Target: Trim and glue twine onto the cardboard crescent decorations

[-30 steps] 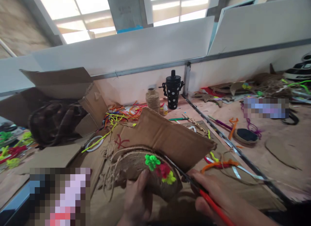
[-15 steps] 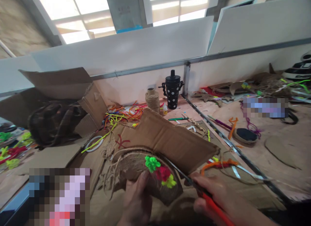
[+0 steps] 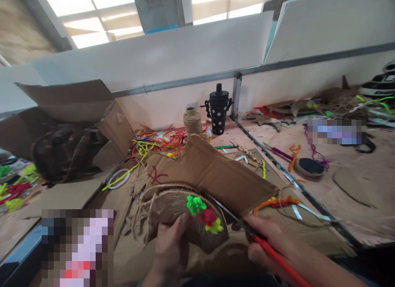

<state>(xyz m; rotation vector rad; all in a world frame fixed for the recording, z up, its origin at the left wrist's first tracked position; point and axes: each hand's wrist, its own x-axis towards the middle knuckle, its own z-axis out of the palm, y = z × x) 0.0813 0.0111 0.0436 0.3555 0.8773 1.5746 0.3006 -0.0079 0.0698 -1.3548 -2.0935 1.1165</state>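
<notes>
My left hand (image 3: 173, 241) grips a curved, twine-covered piece (image 3: 168, 204) by its lower edge, thumb on top. Green, red and yellow fuzzy flowers (image 3: 208, 215) decorate its right side. Behind it, and touching its curved edge, stands a brown cardboard sheet (image 3: 225, 174) with a torn outline. In my right hand (image 3: 271, 237) are scissors with red handles (image 3: 282, 260). Their visible blade lies along the line where the cardboard meets the twine-covered edge; the other blade is hidden.
A twine spool (image 3: 192, 122), a small glue bottle (image 3: 209, 135) and a black flowered cup (image 3: 219, 110) stand at the back. Colourful pipe cleaners (image 3: 154, 145) lie beside an open cardboard box (image 3: 119, 124) holding a dark bag (image 3: 68, 153). A metal strip (image 3: 277, 170) crosses the table.
The view has shifted slightly. The scissors blade has slid a little up and left along the curved edge, and the cardboard has tilted slightly. Both hands keep their hold.
</notes>
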